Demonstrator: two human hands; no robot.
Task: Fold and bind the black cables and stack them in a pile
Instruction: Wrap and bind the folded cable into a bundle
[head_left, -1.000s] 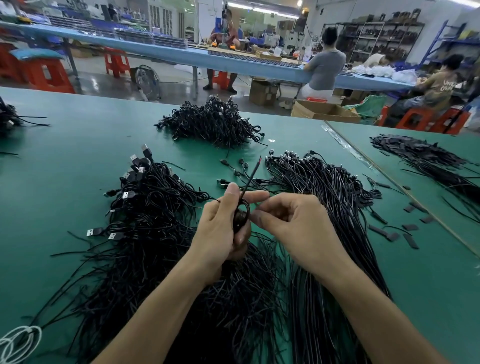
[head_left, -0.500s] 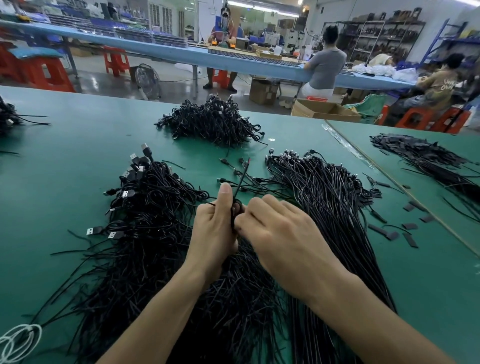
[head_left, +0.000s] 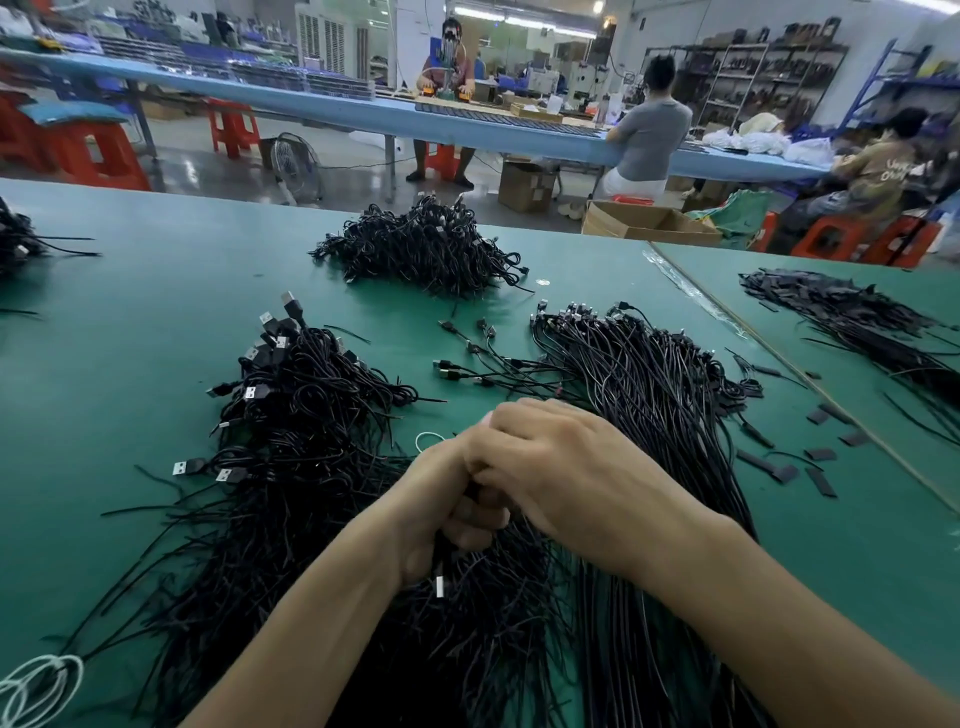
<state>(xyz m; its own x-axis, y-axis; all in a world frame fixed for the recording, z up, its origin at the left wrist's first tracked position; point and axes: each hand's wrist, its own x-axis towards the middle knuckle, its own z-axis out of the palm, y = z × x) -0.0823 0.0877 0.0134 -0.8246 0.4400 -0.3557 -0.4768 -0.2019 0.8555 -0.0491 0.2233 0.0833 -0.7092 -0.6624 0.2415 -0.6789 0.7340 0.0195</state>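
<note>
Cable (head_left: 439, 581) gripped by left hand (head_left: 441, 501), right hand (head_left: 563, 475) overlapping.

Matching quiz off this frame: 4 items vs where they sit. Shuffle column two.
Things:
1. bundled pile
2. straight cables
3. white loops
4. flat strips

Places:
a. near left corner
b. far centre
c. scattered right of the straight cables
d. centre right, laid lengthwise

Pairs: 1-b, 2-d, 3-a, 4-c
</note>
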